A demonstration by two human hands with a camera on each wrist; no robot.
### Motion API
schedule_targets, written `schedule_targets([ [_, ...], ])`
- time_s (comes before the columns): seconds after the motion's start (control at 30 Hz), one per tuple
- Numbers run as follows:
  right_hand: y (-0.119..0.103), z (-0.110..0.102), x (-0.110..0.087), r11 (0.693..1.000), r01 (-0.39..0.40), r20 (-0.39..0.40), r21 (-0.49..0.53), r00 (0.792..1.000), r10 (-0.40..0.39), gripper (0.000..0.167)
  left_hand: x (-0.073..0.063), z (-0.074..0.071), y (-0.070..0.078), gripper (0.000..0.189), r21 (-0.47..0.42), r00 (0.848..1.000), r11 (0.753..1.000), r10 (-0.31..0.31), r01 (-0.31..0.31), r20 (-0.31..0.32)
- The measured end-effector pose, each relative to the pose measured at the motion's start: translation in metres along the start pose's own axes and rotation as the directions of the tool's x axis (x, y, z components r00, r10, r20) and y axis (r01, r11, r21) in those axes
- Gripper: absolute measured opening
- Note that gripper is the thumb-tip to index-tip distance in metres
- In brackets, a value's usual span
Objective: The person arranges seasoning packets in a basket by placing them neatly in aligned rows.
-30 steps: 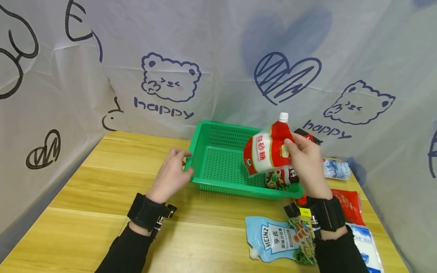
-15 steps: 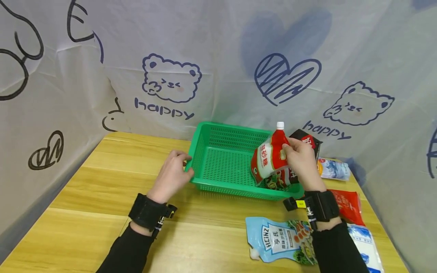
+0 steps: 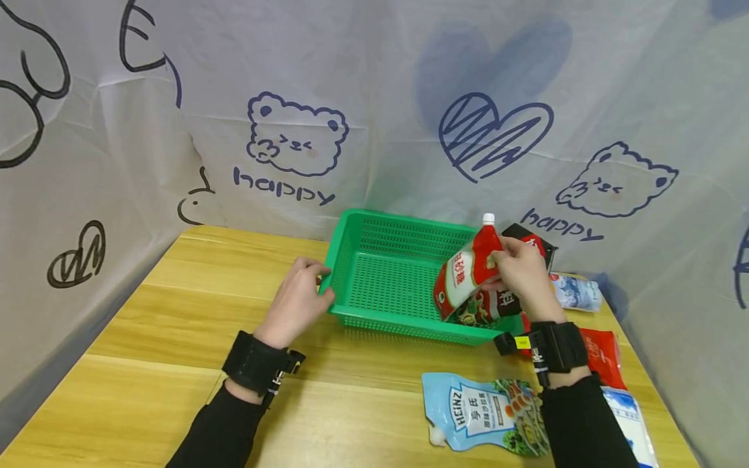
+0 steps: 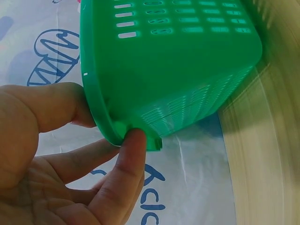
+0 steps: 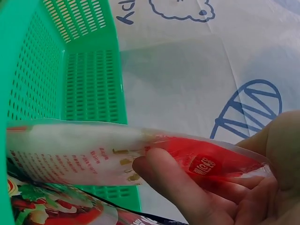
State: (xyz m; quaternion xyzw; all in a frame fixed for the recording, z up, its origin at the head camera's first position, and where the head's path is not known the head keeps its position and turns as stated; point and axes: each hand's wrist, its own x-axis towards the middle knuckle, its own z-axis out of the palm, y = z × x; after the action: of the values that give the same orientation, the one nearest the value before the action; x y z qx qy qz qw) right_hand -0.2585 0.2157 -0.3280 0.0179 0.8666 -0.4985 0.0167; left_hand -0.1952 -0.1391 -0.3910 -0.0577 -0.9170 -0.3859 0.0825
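Observation:
A red and white spouted sugar pouch with a white cap is pinched by my right hand, between thumb and fingers. Its lower end is inside the right part of the green plastic basket. Beside the pouch, a dark red food packet lies in the basket; the right wrist view shows this packet just below the sugar pouch. My left hand pinches the basket's left rim; in the left wrist view its thumb and fingers sit on either side of the rim.
A light blue Heinz pouch lies in front of the basket. To the right are a red packet, a blue and white packet and a pale blue packet. A black packet stands behind my right hand. White cloth surrounds the table.
My right hand has lowered the sugar pouch into the basket's right side, and the pouch stands more upright. The left hand has stayed on the rim.

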Motion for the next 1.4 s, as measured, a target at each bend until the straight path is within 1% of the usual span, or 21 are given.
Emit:
schedule_targets([
  [0.13, -0.002, 0.002, -0.001, 1.0, -0.01, 0.012, 0.006, 1.0, 0.01, 0.056, 0.0, 0.0, 0.001, 0.042, 0.0, 1.0, 1.0, -0.005, 0.005, 0.002],
  [0.37, -0.004, 0.007, -0.006, 1.0, -0.012, 0.009, -0.026, 1.0, 0.012, 0.064, 0.0, 0.0, 0.001, 0.043, -0.008, 1.0, 1.0, -0.008, 0.008, 0.004],
  [0.43, -0.003, 0.007, -0.008, 1.0, 0.005, 0.01, -0.026, 1.0, -0.005, 0.066, 0.001, 0.0, 0.001, 0.043, -0.011, 1.0, 1.0, -0.006, 0.006, 0.006],
  [0.53, -0.001, 0.004, -0.015, 0.997, 0.047, -0.001, -0.057, 0.999, -0.047, 0.069, 0.001, 0.001, 0.001, 0.043, -0.013, 1.0, 1.0, 0.004, -0.004, 0.009],
  [0.67, 0.0, -0.001, -0.031, 0.985, 0.089, -0.048, -0.146, 0.994, -0.097, 0.078, 0.002, 0.002, 0.0, 0.042, -0.009, 1.0, 1.0, 0.014, -0.014, 0.01],
  [0.73, -0.001, -0.004, -0.041, 0.977, 0.12, -0.083, -0.178, 0.987, -0.137, 0.079, 0.002, 0.002, 0.0, 0.043, -0.011, 1.0, 1.0, 0.013, -0.013, 0.011],
  [0.8, 0.0, -0.007, -0.051, 0.964, 0.173, -0.123, -0.204, 0.972, -0.2, 0.077, 0.002, 0.002, -0.001, 0.043, -0.013, 1.0, 1.0, 0.013, -0.013, 0.013],
  [0.87, 0.001, -0.009, -0.061, 0.943, 0.245, -0.173, -0.227, 0.942, -0.287, 0.07, 0.002, 0.0, -0.001, 0.042, -0.013, 1.0, 1.0, 0.016, -0.016, 0.01],
  [0.9, 0.003, -0.01, -0.065, 0.927, 0.289, -0.201, -0.24, 0.919, -0.339, 0.065, 0.002, -0.001, -0.001, 0.042, -0.013, 1.0, 1.0, 0.015, -0.015, 0.009],
  [0.97, 0.007, -0.013, -0.071, 0.887, 0.376, -0.262, -0.269, 0.857, -0.443, 0.057, 0.001, -0.002, -0.002, 0.042, -0.012, 1.0, 1.0, 0.015, -0.015, 0.003],
  [1.07, 0.016, -0.019, -0.078, 0.818, 0.483, -0.338, -0.314, 0.748, -0.571, 0.048, 0.001, -0.003, -0.002, 0.042, -0.008, 1.0, 1.0, 0.017, -0.017, -0.005],
  [1.1, 0.019, -0.022, -0.08, 0.795, 0.505, -0.353, -0.335, 0.715, -0.603, 0.047, 0.001, -0.003, -0.002, 0.043, -0.011, 1.0, 1.0, 0.014, -0.014, -0.003],
  [1.13, 0.024, -0.026, -0.083, 0.779, 0.516, -0.366, -0.356, 0.69, -0.625, 0.047, 0.001, -0.003, -0.002, 0.043, -0.01, 1.0, 1.0, 0.014, -0.014, -0.002],
  [1.17, 0.028, -0.029, -0.085, 0.769, 0.518, -0.372, -0.375, 0.675, -0.637, 0.047, 0.001, -0.002, -0.002, 0.043, -0.009, 1.0, 1.0, 0.013, -0.013, -0.001],
  [1.2, 0.033, -0.032, -0.086, 0.764, 0.513, -0.377, -0.39, 0.668, -0.641, 0.046, 0.001, -0.002, -0.003, 0.043, -0.009, 1.0, 1.0, 0.012, -0.012, 0.002],
  [1.23, 0.039, -0.036, -0.088, 0.767, 0.499, -0.38, -0.404, 0.671, -0.637, 0.046, 0.001, -0.001, -0.003, 0.043, -0.011, 1.0, 1.0, 0.009, -0.009, 0.004],
  [1.27, 0.046, -0.039, -0.089, 0.77, 0.479, -0.38, -0.422, 0.678, -0.63, 0.046, 0.002, 0.0, -0.003, 0.043, -0.012, 1.0, 1.0, 0.007, -0.007, 0.006],
  [1.33, 0.059, -0.046, -0.092, 0.794, 0.407, -0.371, -0.453, 0.723, -0.582, 0.046, 0.002, 0.001, -0.003, 0.043, -0.017, 1.0, 1.0, 0.004, -0.003, 0.01],
  [1.4, 0.072, -0.052, -0.093, 0.805, 0.338, -0.345, -0.488, 0.772, -0.534, 0.047, 0.002, 0.001, -0.002, 0.043, -0.023, 1.0, 1.0, 0.002, -0.002, 0.012],
])
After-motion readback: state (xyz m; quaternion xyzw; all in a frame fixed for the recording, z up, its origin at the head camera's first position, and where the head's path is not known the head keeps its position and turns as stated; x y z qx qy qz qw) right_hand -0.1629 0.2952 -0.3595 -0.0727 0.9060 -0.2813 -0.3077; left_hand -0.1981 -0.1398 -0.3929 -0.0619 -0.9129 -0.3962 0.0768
